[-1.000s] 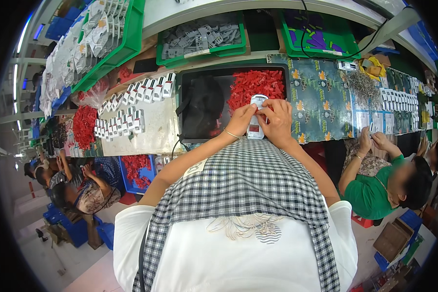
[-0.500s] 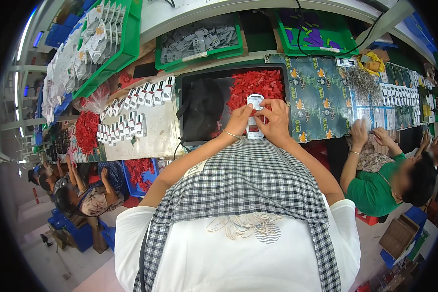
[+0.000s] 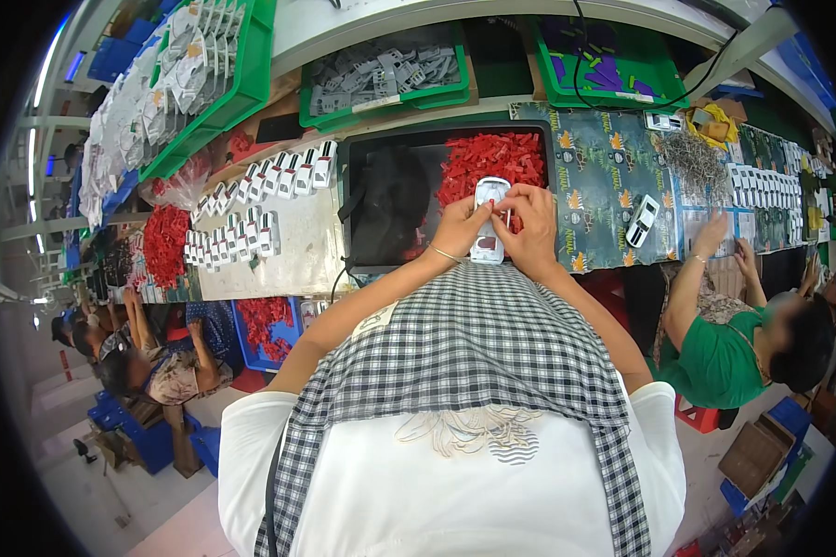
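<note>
A white toy car body [image 3: 489, 243] is held upright on end over the near edge of the black tray [image 3: 381, 265]. My left hand [image 3: 459, 226] grips its left side, thumb and fingers closed on it. At its right side my right hand [image 3: 530, 227] has its fingers pinched together; a thin pale sliver shows between them, too small to name. A speck of red shows at the car's middle by the fingertips. Red plastic parts [image 3: 492, 158] lie heaped in the tray just beyond my hands.
Rows of white car bodies [image 3: 293, 176] stand on the left. Green bins hold grey parts [image 3: 381, 79] and purple parts [image 3: 599, 70] at the back. Right, a white toy car [image 3: 643, 220] lies on the patterned sheet [image 3: 604, 176], near a co-worker's hand [image 3: 712, 234] and a pile of metal pieces [image 3: 692, 160].
A white toy car now lies on the patterned sheet to the right, and the co-worker's hands have shifted rightward. My right fingers have moved slightly along the car; my left hand keeps its grip.
</note>
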The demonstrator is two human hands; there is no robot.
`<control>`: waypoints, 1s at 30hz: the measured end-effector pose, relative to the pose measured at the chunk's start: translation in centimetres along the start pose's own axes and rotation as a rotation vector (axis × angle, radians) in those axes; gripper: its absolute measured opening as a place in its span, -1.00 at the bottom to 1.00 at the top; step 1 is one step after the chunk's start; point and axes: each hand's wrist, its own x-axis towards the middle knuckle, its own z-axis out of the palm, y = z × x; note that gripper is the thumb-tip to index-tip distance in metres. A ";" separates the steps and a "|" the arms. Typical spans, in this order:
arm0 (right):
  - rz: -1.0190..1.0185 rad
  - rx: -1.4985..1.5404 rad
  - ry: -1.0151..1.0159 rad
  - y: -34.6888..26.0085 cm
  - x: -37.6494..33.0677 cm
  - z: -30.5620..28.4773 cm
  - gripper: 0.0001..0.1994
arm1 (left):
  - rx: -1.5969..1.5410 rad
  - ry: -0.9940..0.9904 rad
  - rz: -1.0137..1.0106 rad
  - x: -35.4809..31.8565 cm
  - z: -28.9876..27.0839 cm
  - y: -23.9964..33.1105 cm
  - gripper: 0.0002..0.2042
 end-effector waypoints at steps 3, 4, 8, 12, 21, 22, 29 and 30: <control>0.064 0.100 0.044 -0.1 0.2 -0.2 -0.62 | 0.089 0.039 0.001 -0.1 -0.1 0.2 -0.79; 0.065 0.102 0.043 -0.2 0.3 -0.1 -0.62 | 0.090 0.040 0.000 -0.2 -0.2 0.2 -0.79; 0.329 0.343 -0.029 -0.3 0.6 0.3 -0.57 | 0.252 0.040 0.055 -0.3 -0.6 0.4 -0.80; 0.479 0.451 -0.134 -0.2 1.2 0.6 -0.60 | 0.346 0.030 0.070 -0.1 -0.9 0.4 -0.79; 0.511 0.418 -0.139 -0.1 1.5 2.2 -0.64 | 0.349 0.102 0.200 0.1 -1.2 0.2 -0.81; 0.503 0.374 -0.143 0.0 1.5 2.5 -0.64 | 0.359 0.120 0.212 -0.1 -1.4 0.4 -0.81; 0.434 0.512 -0.235 -0.2 0.8 3.6 -0.63 | 0.227 0.285 0.159 -1.3 -6.3 0.5 -0.83; 0.465 0.597 -0.259 0.1 0.5 3.2 -0.63 | 0.245 0.413 0.133 -1.7 -8.8 0.2 -0.83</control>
